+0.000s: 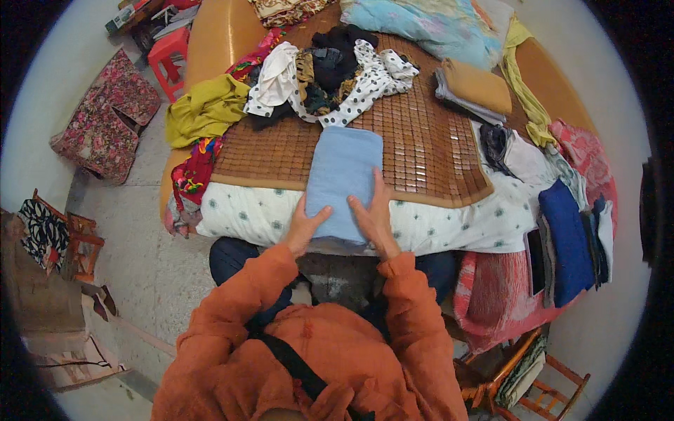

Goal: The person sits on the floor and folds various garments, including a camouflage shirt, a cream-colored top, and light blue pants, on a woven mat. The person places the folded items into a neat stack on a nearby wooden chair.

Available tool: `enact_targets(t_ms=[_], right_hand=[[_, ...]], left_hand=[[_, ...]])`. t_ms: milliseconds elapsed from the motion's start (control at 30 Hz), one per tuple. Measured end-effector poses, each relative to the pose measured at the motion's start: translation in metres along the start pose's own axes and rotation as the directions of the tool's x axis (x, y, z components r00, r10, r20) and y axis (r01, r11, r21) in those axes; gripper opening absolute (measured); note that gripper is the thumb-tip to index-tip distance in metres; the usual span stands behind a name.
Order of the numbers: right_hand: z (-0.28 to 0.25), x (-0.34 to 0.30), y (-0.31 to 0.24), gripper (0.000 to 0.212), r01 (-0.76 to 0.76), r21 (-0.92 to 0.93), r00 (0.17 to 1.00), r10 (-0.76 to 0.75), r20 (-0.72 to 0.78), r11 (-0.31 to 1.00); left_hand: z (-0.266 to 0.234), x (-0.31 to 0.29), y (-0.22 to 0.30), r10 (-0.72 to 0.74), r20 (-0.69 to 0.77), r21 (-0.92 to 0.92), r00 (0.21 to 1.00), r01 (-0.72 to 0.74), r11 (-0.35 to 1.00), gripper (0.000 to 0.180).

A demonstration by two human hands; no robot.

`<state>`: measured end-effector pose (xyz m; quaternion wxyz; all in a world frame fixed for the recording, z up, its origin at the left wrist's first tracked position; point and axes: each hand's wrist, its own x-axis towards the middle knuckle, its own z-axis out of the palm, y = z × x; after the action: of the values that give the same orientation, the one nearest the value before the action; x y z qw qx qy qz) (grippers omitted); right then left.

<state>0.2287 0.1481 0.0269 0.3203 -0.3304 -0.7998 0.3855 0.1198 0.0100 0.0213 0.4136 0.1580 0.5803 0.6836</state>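
A light blue folded cloth (345,165), shaped into a flat oblong, lies at the near edge of the bed, partly on the brown tile mat (428,140) and partly on the white patterned sheet (246,210). My left hand (307,226) holds its lower left side, thumb on top and the other fingers along the edge. Along the right side my right hand (375,216) grips it the same way, its thumb on the cloth. Just beyond the cloth is a loose heap with a white polka-dot garment (358,91) and dark clothing (333,63).
Left of the heap lies a mustard-yellow garment (207,112). A folded tan stack (476,85) sits at the right. Folded clothes, including a dark blue one (565,238), lie on a red-and-white cloth (491,288) beside a dark-screened device (535,261). A red stool (167,63) stands far left.
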Motion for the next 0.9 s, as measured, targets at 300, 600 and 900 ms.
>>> enact_targets(t_ms=[300,600,900], right_hand=[[-0.018,-0.048,-0.011,0.062,-0.759,0.622,0.641,0.385,0.664,0.190],[-0.015,-0.066,-0.022,0.056,-0.529,0.821,0.848,0.107,0.519,0.216],[0.016,-0.054,-0.027,0.053,-0.106,0.990,0.913,0.403,0.060,0.094]], left_hand=[[-0.031,-0.068,0.027,-0.286,0.243,-0.053,0.927,0.307,0.950,0.064],[-0.088,-0.091,0.003,-0.301,0.321,-0.304,0.898,0.398,0.865,0.067],[-0.045,-0.052,-0.004,-0.012,0.549,-0.484,0.836,0.330,0.810,0.081]])
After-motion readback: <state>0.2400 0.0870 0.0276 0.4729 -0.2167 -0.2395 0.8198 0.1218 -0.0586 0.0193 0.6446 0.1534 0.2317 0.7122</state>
